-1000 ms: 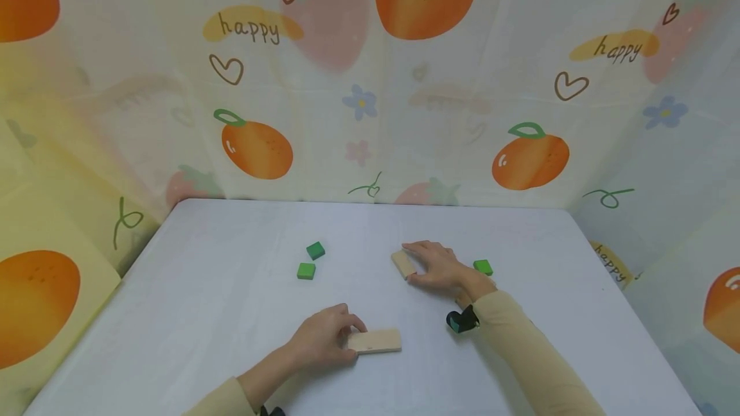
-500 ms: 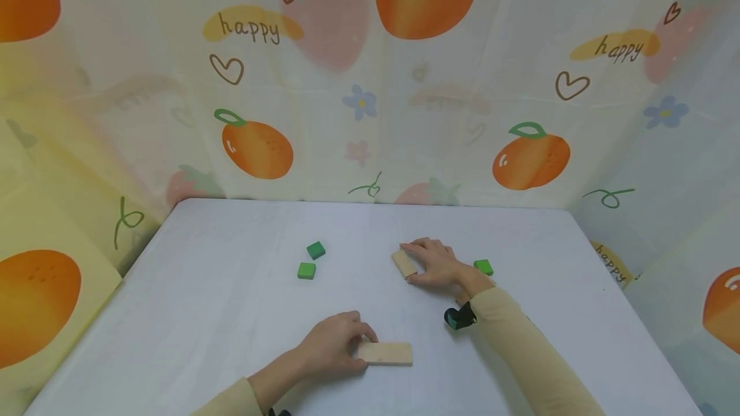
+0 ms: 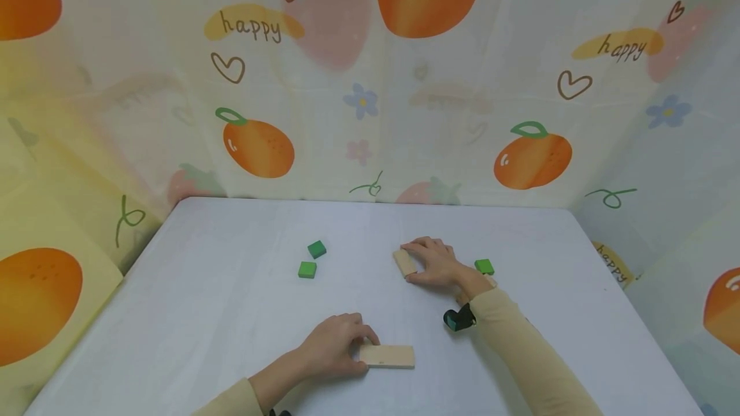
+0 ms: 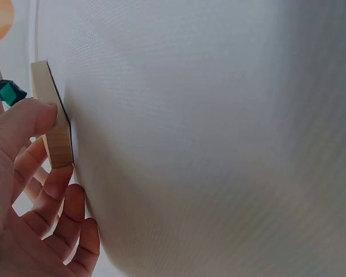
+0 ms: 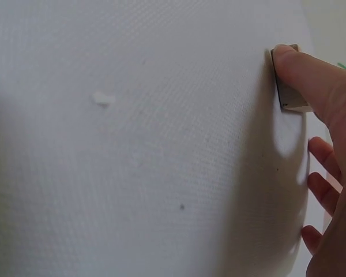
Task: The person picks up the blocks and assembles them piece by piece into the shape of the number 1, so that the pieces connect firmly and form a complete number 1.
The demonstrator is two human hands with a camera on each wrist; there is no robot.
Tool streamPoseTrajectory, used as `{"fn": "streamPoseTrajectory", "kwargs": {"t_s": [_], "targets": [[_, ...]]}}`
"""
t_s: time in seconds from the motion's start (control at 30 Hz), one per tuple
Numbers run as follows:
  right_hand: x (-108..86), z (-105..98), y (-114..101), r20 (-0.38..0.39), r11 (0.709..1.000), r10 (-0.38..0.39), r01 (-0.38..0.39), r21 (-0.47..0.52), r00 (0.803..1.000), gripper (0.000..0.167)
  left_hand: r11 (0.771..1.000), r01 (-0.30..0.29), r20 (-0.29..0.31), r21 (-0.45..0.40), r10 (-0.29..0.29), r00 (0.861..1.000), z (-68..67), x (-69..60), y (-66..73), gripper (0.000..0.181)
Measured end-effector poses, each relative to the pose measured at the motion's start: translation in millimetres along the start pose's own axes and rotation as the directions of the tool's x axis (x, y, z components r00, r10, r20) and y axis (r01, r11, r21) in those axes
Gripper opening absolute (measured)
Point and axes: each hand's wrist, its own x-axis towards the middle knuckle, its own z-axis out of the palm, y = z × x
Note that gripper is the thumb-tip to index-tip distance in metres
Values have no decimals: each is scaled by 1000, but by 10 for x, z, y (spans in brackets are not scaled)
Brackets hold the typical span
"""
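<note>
My left hand (image 3: 333, 346) pinches the left end of a long flat wooden block (image 3: 388, 356) lying on the white table near its front. In the left wrist view, the thumb (image 4: 32, 121) presses one long side of this wooden block (image 4: 59, 141), with fingers on the far side. Farther back, my right hand (image 3: 437, 265) grips a smaller wooden block (image 3: 404, 262) between thumb and fingers. The right wrist view shows the thumb (image 5: 303, 72) against the small block (image 5: 288, 98), which is partly hidden behind it.
Two green square blocks, one darker (image 3: 317, 249) and one lighter (image 3: 308, 269), lie left of centre on the table (image 3: 231, 287). Another green block (image 3: 484, 266) sits beyond my right wrist. Pale wooden pieces are partly hidden under that wrist. A printed curtain (image 3: 324, 146) encloses the back and sides.
My left hand has slid the long wooden block toward the front and slightly to the right, mostly in the first half second. My right hand and its block have barely moved.
</note>
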Motion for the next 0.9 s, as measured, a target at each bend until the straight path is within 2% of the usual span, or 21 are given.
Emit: {"fn": "streamPoseTrajectory", "kwargs": {"t_s": [0.4, 0.9], "targets": [[1, 49, -2, -60, 1000, 13, -13, 2, 998, 62, 1000, 6, 9, 5, -6, 1000, 10, -10, -4, 32], [-42, 17, -145, -134, 1000, 9, -8, 9, 991, 66, 1000, 8, 3, -3, -8, 1000, 22, -7, 7, 33]]}}
